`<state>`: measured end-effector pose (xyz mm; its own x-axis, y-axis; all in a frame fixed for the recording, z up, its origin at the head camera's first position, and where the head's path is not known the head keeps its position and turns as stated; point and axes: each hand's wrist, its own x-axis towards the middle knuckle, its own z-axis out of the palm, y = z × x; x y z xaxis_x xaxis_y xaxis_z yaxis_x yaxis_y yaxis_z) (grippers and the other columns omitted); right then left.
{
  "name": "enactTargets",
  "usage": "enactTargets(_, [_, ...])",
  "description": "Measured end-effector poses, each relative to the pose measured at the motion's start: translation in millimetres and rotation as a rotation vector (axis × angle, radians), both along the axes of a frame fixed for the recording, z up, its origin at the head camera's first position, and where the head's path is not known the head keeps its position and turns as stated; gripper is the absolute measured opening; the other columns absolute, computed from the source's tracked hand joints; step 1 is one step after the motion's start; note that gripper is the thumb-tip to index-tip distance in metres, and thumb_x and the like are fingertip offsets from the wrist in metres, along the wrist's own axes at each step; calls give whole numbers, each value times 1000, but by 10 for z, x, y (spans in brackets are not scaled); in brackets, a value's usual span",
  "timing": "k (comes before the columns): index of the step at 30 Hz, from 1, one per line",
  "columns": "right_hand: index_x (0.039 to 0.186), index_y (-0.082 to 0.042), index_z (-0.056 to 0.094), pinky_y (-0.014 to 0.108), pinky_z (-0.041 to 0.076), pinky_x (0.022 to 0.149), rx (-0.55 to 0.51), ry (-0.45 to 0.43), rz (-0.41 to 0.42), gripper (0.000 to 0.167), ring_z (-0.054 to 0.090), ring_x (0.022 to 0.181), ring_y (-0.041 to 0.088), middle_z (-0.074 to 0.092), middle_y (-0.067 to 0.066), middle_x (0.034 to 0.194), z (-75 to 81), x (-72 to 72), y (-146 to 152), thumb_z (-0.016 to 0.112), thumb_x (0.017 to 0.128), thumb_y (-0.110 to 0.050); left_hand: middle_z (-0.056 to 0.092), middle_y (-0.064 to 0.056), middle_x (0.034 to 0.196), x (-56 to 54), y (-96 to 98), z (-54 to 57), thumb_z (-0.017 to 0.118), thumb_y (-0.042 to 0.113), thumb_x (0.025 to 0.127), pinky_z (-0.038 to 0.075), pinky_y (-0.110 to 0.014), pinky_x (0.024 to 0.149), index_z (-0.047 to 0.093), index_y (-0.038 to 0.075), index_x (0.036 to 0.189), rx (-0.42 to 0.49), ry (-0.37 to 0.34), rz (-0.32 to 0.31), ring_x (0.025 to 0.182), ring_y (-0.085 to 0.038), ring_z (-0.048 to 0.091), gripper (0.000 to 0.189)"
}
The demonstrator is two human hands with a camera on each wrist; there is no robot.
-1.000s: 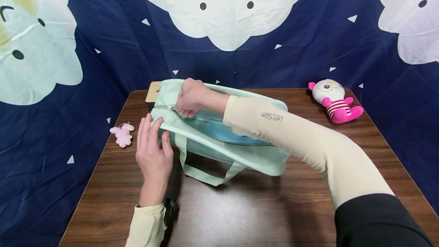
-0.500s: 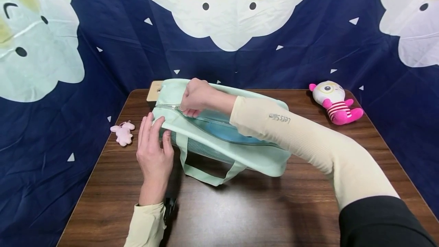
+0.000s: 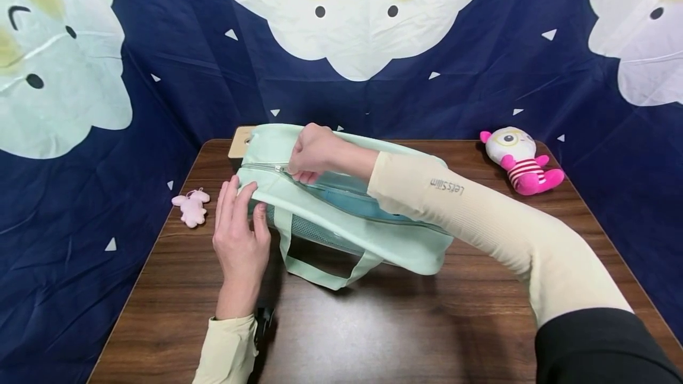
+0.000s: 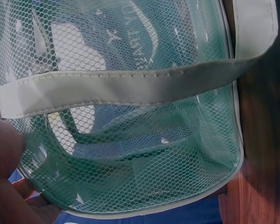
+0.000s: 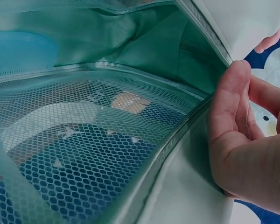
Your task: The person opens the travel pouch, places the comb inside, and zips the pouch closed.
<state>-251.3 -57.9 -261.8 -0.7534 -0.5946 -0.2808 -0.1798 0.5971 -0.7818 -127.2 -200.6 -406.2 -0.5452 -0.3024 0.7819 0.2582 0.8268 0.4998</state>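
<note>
A pale green bag [image 3: 384, 242] with mesh sides and a strap handle [image 3: 320, 274] lies on the table, its top zipper partly undone. My right hand [image 3: 315, 153] pinches the pull by the zipper slider [image 3: 279, 168] near the bag's left end; the pull itself is hidden by the fingers. In the right wrist view the thumb and fingertips [image 5: 233, 81] meet where the zipper's two sides join. My left hand [image 3: 240, 242] holds the bag's left corner, thumb on the front, fingers over the end. Inside shows a blue, ribbed-looking item [image 5: 21, 51].
A small pink plush charm [image 3: 192, 207] lies left of the bag. At the far right sits a pink and white plush toy [image 3: 523, 162] in a striped top. A light wooden box [image 3: 241, 141] stands behind the bag's left end. Dark blue cloth [image 3: 176, 76] surrounds the table.
My right hand has moved a little to the right, bringing the zipper slider along, and the opening has grown shorter. The left hand stays at the bag's corner.
</note>
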Motion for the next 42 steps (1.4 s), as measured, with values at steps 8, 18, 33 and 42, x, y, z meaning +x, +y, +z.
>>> enactTargets(8, [84,3,77,28,62,66,22,-6,5,14,68,60,13,73,8,70,-17,2,64,69,93,-4,58,-24,145,2,7,-18,65,13,100,37,-53,118,67,1,126,-7,-17,6,140,-43,49,29])
enactTargets(18, [88,4,76,27,61,64,8,-33,27,13,65,57,10,70,4,67,-56,-6,153,68,94,-4,59,-25,144,5,1,-51,64,12,100,37,-53,118,67,0,125,-2,-21,8,140,-44,49,29])
enactTargets(33, [92,5,76,27,61,63,-17,-65,17,12,66,58,12,71,6,69,-55,35,224,68,95,-3,58,-26,144,41,-18,-64,65,11,99,37,-54,118,66,-1,125,16,-44,16,139,-45,50,28])
enactTargets(42, [95,5,75,28,61,66,-29,-93,15,12,67,60,12,71,5,71,-26,12,276,68,95,-3,57,-24,147,14,-2,-40,64,12,100,37,-55,117,66,0,126,25,-41,14,140,-44,50,29])
